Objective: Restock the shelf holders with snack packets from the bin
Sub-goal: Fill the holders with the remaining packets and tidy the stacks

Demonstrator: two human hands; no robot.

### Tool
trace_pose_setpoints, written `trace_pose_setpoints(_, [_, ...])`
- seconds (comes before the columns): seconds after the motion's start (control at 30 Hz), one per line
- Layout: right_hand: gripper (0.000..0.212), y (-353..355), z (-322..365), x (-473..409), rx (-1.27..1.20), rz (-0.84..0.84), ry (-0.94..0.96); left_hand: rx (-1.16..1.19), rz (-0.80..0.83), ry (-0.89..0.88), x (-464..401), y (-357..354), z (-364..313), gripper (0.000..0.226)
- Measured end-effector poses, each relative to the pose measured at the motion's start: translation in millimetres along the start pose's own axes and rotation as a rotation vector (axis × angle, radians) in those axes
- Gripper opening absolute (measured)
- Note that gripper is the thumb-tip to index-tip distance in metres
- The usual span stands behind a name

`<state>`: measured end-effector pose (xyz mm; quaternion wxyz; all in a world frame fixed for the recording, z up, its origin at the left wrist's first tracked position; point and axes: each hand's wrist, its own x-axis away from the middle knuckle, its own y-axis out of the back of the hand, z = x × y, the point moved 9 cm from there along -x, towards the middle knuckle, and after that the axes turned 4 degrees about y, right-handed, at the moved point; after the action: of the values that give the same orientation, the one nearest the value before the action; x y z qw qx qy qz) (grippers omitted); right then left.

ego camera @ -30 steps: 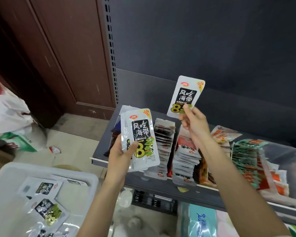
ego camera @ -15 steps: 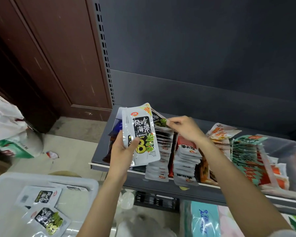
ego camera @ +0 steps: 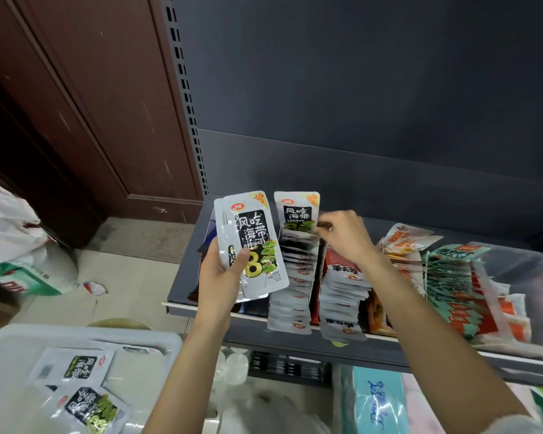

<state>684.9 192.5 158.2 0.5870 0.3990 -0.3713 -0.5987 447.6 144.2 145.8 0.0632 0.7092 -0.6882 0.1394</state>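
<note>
Head view: our left hand (ego camera: 220,277) gripped spare packets (ego camera: 253,242) above the shelf's (ego camera: 182,286) left edge; our right hand (ego camera: 345,234) pinched one packet (ego camera: 296,211), best seated squarely behind the row (ego camera: 292,277).

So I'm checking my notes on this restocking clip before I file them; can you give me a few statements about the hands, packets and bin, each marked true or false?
1. The left hand grips a small stack of silver seaweed packets. True.
2. The right hand hangs idle beside the shelf. False: it is at the back of the silver packet row, its fingers by an upright packet.
3. The white bin is out of packets. False: loose packets lie in it.
4. A row of teal packets stands on the shelf, right of the red ones. True.
5. Both hands are inside the bin. False: both are up at the shelf.
</note>
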Motion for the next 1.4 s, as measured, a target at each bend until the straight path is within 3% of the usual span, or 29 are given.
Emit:
trace_pose_setpoints(0.13, [0.045, 5.2, 13.0, 5.5, -0.060, 0.042, 0.074, -0.049, 0.011, 0.014, -3.2, -6.3, 1.6, 0.035])
trace_pose_setpoints(0.23, [0.032, 22.1, 33.5, 15.8, -0.188, -0.047, 0.181, -0.036, 0.023, 0.012, -1.2, -9.3, 1.2, 0.037])
trace_pose_setpoints(0.3, [0.019, 22.2, 38.9, 18.3, -0.114, -0.080, 0.200, -0.008, 0.031, 0.006, 1.4, -10.4, -0.2, 0.038])
trace_pose_setpoints(0.4, [0.020, 11.2, 38.6, 25.2, -0.026, -0.034, 0.153, 0.007, 0.040, 0.007, 4.8, -12.1, -0.7, 0.042])
trace_pose_setpoints(0.5, [0.022, 27.9, 40.5, 42.8, -0.406, -0.168, 0.040, 0.000, 0.047, -0.041, 6.1, -14.2, -5.9, 0.043])
trace_pose_setpoints(0.6, [0.044, 12.0, 41.8, 54.6, -0.818, -0.019, -0.176, 0.006, 0.117, -0.086, 10.7, -26.4, -13.6, 0.044])
trace_pose_setpoints(0.67, [0.048, 8.4, 39.9, 57.5, -0.924, 0.006, -0.227, 0.044, 0.193, -0.057, 14.8, -38.2, -13.1, 0.040])
trace_pose_setpoints(0.8, [0.046, 29.0, 17.6, 65.5, -0.985, -0.153, -0.298, 0.225, 0.289, 0.105, 14.2, -46.2, 0.0, 0.041])
trace_pose_setpoints(1.0, [0.043, 59.2, -6.4, 83.6, -1.035, -0.372, -0.274, -0.129, 0.174, -0.188, 16.4, -34.0, -25.9, 0.063])
trace_pose_setpoints(1.17, [0.042, 72.4, -10.4, 96.3, -1.024, -0.444, -0.261, -0.427, 0.148, -0.334, 19.8, -34.5, -48.0, 0.037])
trace_pose_setpoints(1.23, [0.042, 79.4, -13.7, 98.8, -1.034, -0.489, -0.255, -0.231, 0.240, -0.163, 17.9, -43.4, -53.7, 0.038])
trace_pose_setpoints(1.3, [0.041, 87.6, -22.8, 101.4, -1.071, -0.560, -0.278, -0.014, 0.443, -0.005, 17.6, -60.2, -63.0, 0.053])
trace_pose_setpoints(1.4, [0.035, 102.3, -40.6, 100.7, -1.130, -0.663, -0.312, 0.024, 0.594, 0.003, 9.8, -73.7, -90.2, 0.071])
